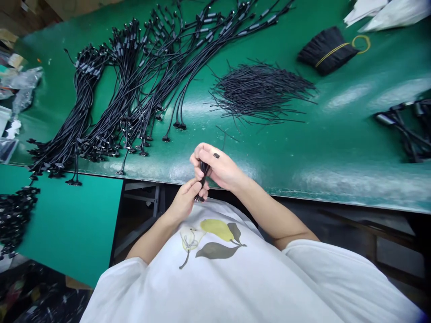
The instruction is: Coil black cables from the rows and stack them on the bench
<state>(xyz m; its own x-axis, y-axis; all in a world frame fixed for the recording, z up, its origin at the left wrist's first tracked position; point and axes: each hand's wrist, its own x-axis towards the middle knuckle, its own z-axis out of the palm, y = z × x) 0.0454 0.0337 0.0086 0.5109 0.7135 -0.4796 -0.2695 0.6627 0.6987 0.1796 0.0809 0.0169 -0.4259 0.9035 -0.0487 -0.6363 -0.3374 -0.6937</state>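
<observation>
A green table (pixel 336 170) fills the scene. At its near edge, the left hand (pixel 184 198) pinches the lower end of a bunched black cable (pixel 204 168), while the right hand (pixel 222 168) is closed around its upper part. Beyond lie thin black strips (pixel 259 89). Many long cables (pixel 82 98) lie stretched out at left; a few folded cables (pixel 409 141) sit at right, so the work looks far from finished

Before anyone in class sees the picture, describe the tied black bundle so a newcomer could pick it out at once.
On the big green table, find the loose heap of thin black strands. The tied bundle lies to its right, a little farther back. Unlike that scattered heap, it is compact, with a yellow band across it ending in a loop.
</observation>
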